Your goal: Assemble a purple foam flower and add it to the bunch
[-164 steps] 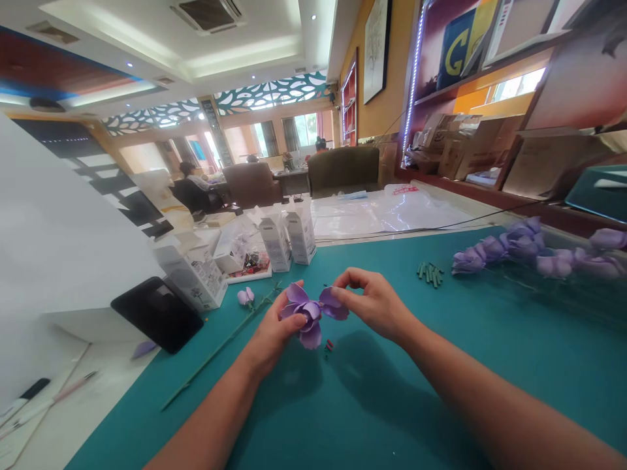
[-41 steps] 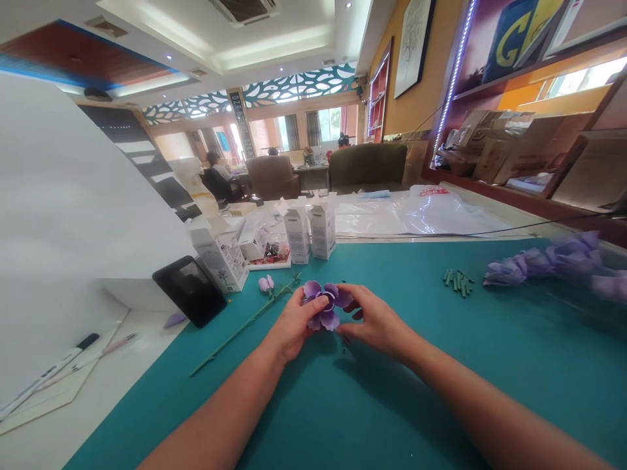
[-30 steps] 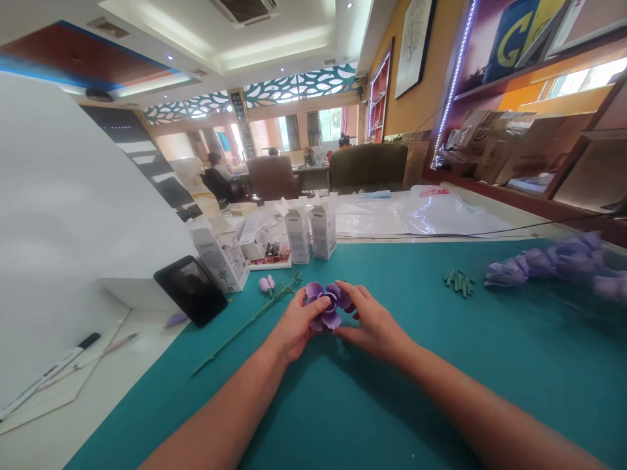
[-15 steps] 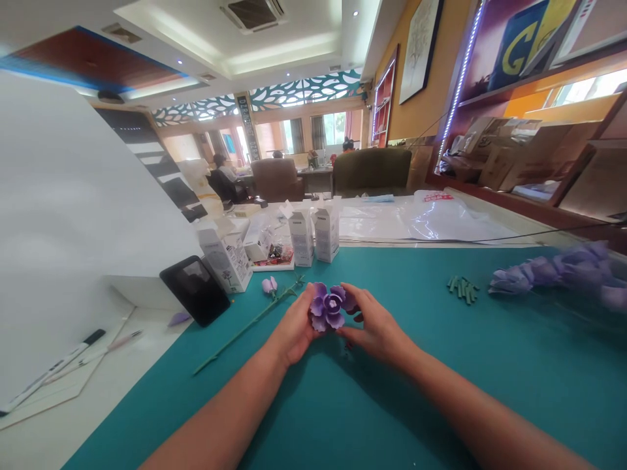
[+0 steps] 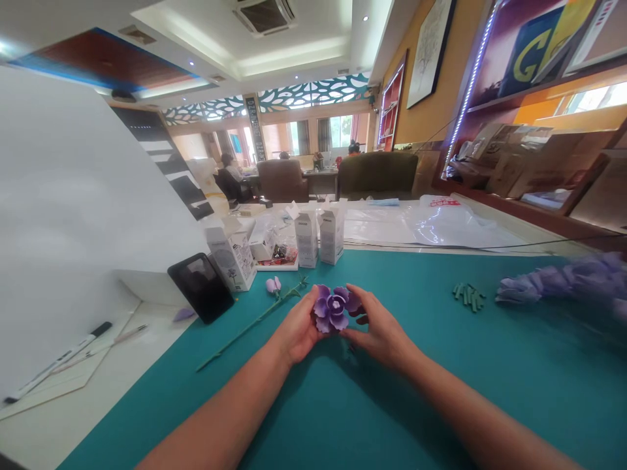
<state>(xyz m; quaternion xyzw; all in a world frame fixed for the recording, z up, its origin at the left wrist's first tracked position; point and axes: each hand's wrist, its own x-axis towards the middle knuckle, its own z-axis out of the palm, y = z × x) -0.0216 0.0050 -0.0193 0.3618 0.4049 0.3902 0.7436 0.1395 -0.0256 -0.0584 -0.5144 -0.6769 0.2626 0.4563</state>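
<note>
A purple artificial flower with an open ring of petals faces up between my hands above the green mat. My left hand grips it from the left, its thumb along the petals. On the other side, my right hand has curved fingers and thumb closed at the right-hand petals. The flower's underside is hidden. Just left of my hands lies a green stem with small leaves, and a pale purple bud rests beside its upper end.
Small green pieces and a bunch of purple flowers lie to the right. White boxes stand at the mat's back edge. A black tablet leans at the left, near a marker. People sit in the background.
The whole view has shifted slightly, so everything sits a little further right. My hands keep nearly the same hold on the flower.
</note>
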